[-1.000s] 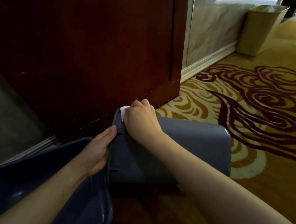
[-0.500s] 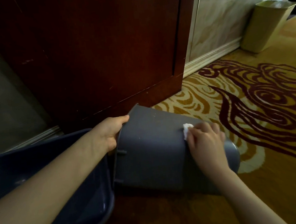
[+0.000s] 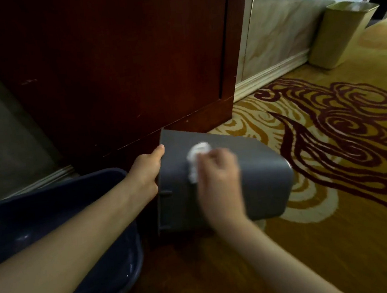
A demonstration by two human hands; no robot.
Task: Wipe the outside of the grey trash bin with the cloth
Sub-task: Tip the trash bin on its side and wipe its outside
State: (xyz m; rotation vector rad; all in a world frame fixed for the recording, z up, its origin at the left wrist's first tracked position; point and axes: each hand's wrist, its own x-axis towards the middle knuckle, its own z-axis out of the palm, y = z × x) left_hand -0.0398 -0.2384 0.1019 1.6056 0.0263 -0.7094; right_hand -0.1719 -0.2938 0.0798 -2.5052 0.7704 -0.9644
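The grey trash bin (image 3: 262,177) lies on its side on the patterned carpet, its rim turned left. My left hand (image 3: 146,172) grips that rim at its upper left corner. My right hand (image 3: 217,179), blurred by motion, presses a small crumpled white cloth (image 3: 196,158) against the bin's upturned side, near the middle. The cloth shows only at my fingertips; the rest is under my hand.
A dark blue basin (image 3: 59,220) sits on the floor at the left, touching the bin's rim. A dark red wooden panel (image 3: 112,66) stands right behind the bin. A gold bin (image 3: 340,35) stands at the far right by the marble wall.
My right hand with the cloth went from the bin's rim toward its base, then back left to the middle. My left hand has stayed on the rim.
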